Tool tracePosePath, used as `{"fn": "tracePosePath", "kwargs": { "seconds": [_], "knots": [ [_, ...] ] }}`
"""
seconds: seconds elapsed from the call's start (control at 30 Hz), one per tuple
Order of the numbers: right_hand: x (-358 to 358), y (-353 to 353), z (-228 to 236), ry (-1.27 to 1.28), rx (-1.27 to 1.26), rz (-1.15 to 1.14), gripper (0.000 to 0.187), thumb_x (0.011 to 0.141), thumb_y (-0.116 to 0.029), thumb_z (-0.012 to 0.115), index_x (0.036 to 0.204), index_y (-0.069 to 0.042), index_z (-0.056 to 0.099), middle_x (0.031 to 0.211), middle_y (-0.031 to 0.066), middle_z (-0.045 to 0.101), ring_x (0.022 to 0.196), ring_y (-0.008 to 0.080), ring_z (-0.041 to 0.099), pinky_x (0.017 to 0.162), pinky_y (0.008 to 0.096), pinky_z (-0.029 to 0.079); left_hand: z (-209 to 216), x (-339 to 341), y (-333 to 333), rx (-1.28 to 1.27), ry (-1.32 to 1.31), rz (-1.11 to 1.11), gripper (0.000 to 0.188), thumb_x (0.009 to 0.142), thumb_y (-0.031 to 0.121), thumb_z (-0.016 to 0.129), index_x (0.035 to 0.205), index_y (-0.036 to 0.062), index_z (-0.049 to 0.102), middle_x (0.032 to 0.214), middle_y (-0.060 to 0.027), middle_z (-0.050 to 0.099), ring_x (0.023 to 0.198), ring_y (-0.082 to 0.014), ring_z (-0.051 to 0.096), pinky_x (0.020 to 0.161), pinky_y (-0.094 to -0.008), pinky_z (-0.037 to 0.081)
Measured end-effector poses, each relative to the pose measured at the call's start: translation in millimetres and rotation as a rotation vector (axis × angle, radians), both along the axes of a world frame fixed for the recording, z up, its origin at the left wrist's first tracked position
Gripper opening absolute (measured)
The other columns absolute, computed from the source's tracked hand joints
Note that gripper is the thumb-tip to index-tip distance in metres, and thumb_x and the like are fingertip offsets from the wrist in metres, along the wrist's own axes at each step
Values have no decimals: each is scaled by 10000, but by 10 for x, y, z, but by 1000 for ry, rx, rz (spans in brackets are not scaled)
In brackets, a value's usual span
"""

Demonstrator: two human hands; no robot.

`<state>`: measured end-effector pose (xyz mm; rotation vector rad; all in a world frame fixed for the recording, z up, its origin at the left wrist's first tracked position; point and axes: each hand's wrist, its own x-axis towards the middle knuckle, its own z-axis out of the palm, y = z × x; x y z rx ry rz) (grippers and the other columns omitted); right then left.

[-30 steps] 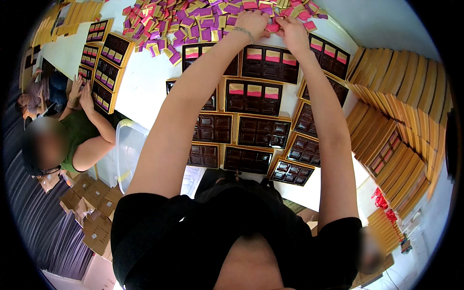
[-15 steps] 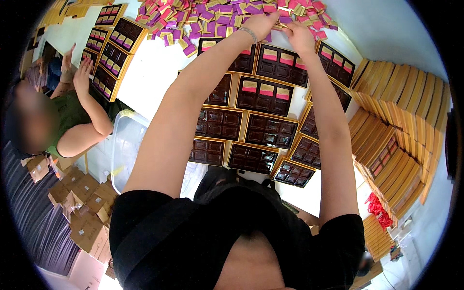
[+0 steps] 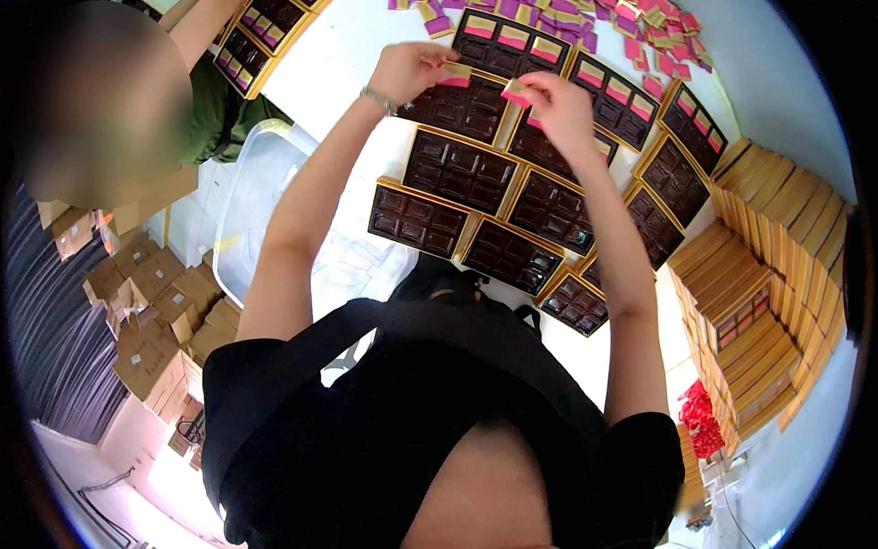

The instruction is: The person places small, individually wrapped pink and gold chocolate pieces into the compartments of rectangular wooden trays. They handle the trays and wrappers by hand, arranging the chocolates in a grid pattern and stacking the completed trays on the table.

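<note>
My left hand (image 3: pixel 412 75) pinches a small pink-and-gold wrapped piece (image 3: pixel 455 77) at the upper left corner of a dark brown compartment tray (image 3: pixel 454 108). Between the fingers of my right hand (image 3: pixel 560 108) is another pink-and-gold piece (image 3: pixel 518 93), above the neighbouring tray (image 3: pixel 538 146), partly hidden by that hand. Both trays sit in gold-edged boxes. Beyond them, a tray (image 3: pixel 508 59) and a second tray (image 3: pixel 615 108) each carry a row of pink-and-gold pieces along the far side. Nearer me, several trays (image 3: pixel 459 172) have bare compartments.
Loose purple, pink and gold pieces (image 3: pixel 558 20) spread over the far table. At left are a clear plastic bin (image 3: pixel 251 197), cardboard boxes (image 3: pixel 151 343) and a person in green (image 3: pixel 215 128). Stacked gold-edged boxes (image 3: pixel 777 220) and a red heap (image 3: pixel 701 419) lie at right.
Both hands have drawn back from the loose pile to the trays, each now with a piece. The view has shifted; the person at left appears closer.
</note>
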<state>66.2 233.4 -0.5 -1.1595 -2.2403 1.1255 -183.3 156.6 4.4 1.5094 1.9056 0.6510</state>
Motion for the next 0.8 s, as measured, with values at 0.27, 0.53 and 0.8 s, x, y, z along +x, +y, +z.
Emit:
{"fn": "tracePosePath", "kwargs": {
  "seconds": [0.27,0.53,0.8],
  "knots": [
    [-487,-506,-227,-128,354,-126,155,767,-58,663,917,-64,697,975,122,601,918,303,595,713,409,501,-332,82,-280,273,237,-23,178,767,137,713,940,158,750,980,-69,684,856,-225,640,765,-341,522],
    [-223,-847,-217,-390,518,203,640,866,-386,606,1327,39,477,1447,137,405,1372,278,327,1118,509,243,-307,508,-562,277,536,-297,522,874,228,590,1351,46,481,1434,-108,441,1351,-249,385,1095,-495,295],
    [-91,-687,-224,-343,485,274,660,854,-442,595,1365,-43,470,1433,105,438,1368,252,348,1129,556,180,-335,432,-581,138,594,-408,699,889,457,515,1436,51,357,1524,-80,310,1414,-223,271,1120,-600,132]
  ]
}}
